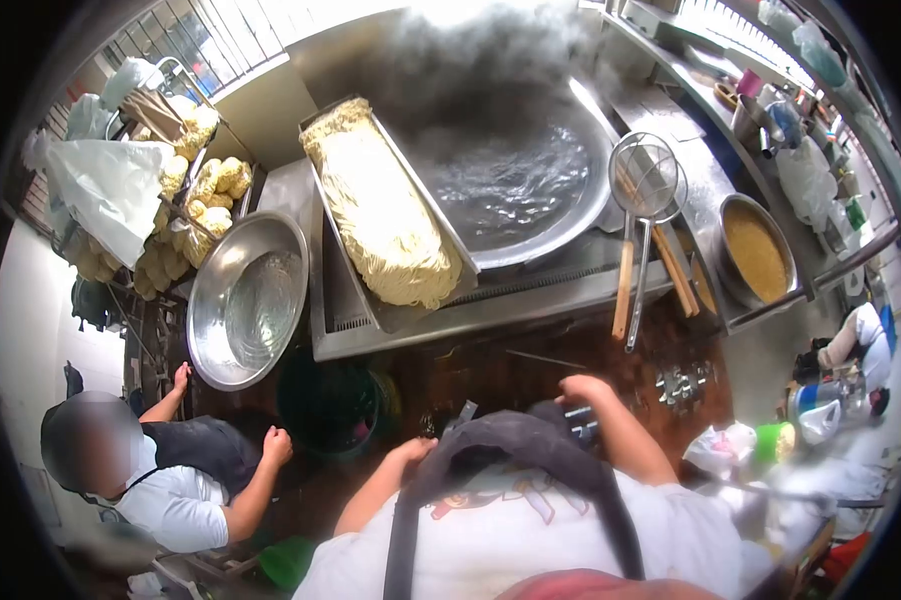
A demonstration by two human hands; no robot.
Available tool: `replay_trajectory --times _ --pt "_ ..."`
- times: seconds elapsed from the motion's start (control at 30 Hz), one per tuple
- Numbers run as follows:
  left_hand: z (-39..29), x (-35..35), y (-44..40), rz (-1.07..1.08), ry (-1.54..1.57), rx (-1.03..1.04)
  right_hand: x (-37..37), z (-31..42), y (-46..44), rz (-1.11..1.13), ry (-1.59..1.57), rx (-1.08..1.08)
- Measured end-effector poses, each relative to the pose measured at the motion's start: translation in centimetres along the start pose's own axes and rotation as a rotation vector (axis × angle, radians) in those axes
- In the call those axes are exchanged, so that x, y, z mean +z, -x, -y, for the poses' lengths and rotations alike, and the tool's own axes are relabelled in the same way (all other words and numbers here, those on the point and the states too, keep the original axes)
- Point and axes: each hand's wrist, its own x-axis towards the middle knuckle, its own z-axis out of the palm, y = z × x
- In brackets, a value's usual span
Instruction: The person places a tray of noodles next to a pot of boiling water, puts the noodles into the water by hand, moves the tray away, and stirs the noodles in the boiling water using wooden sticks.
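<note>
At twelve o'clock ahead, scalds could be caused by bubbling water (510, 185). In left hand (415, 452) and right hand (587, 390), finger closure cannot be told.

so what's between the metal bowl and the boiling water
In the head view, a tray heaped with noodles lies between the bowl and the water.
</note>
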Motion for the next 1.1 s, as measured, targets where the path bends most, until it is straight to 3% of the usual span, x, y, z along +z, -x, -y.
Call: replay_trajectory --times 0.07,0.1,0.13,0.17,0.2,0.23,0.27,0.33,0.43,0.5,0.53,0.57,0.6,0.67,0.7,0.77,0.8,0.83,0.87,0.9,1.0,1.03,1.1 --pt "-3.8 -3.1 3.0 0.123 -0.044 -0.028 9.2 -7.8 -6.1 -0.392 -0.387 -0.034" --pt "-6.8 -4.4 5.3 -0.009 -0.174 -0.123 11.7 -9.1 -5.9 -0.363 -0.617 0.053" --pt "-10.1 -5.9 9.3 -0.121 -0.225 -0.146 15.8 -11.9 -8.6 -0.314 -0.525 0.152" --pt "-8.1 -7.7 8.1 -0.136 -0.150 -0.139 15.5 -10.7 -6.4 -0.123 -0.486 0.330" --pt "-5.6 -9.5 6.2 -0.148 -0.082 -0.129 15.2 -7.4 -1.3 -0.215 -0.926 0.435" --pt "-3.9 -10.5 5.2 -0.132 -0.038 -0.087 20.1 -11.5 -5.8 -0.210 -0.592 0.450" --pt "-2.1 -11.1 4.2 -0.186 -0.087 -0.031 20.5 -12.1 -6.5 -0.088 -0.474 0.484" --pt "1.6 -12.1 2.6 -0.282 -0.187 0.085 20.3 -10.0 -5.5 -0.288 -0.629 0.406" --pt "4.5 -12.6 1.3 -0.434 -0.317 0.275 19.3 -7.0 -7.2 -0.394 -0.832 0.354" --pt "1.7 -13.8 2.8 -0.263 -0.308 0.088 16.8 -2.8 -7.3 -0.335 -0.843 0.243" --pt "-0.2 -14.7 3.8 -0.179 -0.301 -0.007 16.9 -1.9 -8.4 -0.110 -1.038 0.097" --pt "-1.6 -15.1 4.4 -0.094 -0.295 -0.101 16.3 -1.1 -8.4 -0.007 -1.002 0.109" --pt "-0.6 -15.7 2.3 -0.131 -0.398 -0.061 15.0 -0.5 -8.3 0.097 -0.964 0.120" --pt "-1.2 -15.7 0.0 -0.209 -0.422 0.003 10.3 -0.4 -4.4 0.045 -0.823 0.217" --pt "-1.8 -15.3 -1.0 -0.271 -0.358 0.028 11.3 -2.7 -5.6 -0.052 -1.088 0.147" --pt "-3.0 -14.6 -2.5 -0.392 -0.229 0.078 8.3 -5.0 -5.0 -0.434 -0.838 -0.001" --pt "-3.8 -14.5 -2.0 -0.386 -0.253 0.119 5.9 -4.4 -4.3 -0.599 -0.676 0.139" --pt "-5.4 -14.4 -0.7 -0.379 -0.277 0.161 3.4 -4.0 -3.1 -0.799 -0.652 0.126" --pt "-7.8 -13.6 0.5 -0.372 -0.300 0.202 0.4 -4.1 -0.9 -0.900 -0.987 0.091" --pt "-10.3 -11.9 1.8 -0.353 -0.222 0.080 -2.4 -5.2 -0.4 -1.019 -1.106 0.063" --pt "-8.4 -9.0 -1.5 -0.215 -0.236 0.051 -7.4 -7.6 0.6 -1.065 -1.257 -0.112" --pt "-8.4 -6.3 -1.5 -0.201 -0.023 -0.084 -8.7 -8.1 0.8 -1.150 -1.146 -0.172" --pt "-10.1 -2.5 -1.0 -0.157 0.017 -0.128 -11.3 -9.1 0.8 -1.313 -0.918 -0.292"
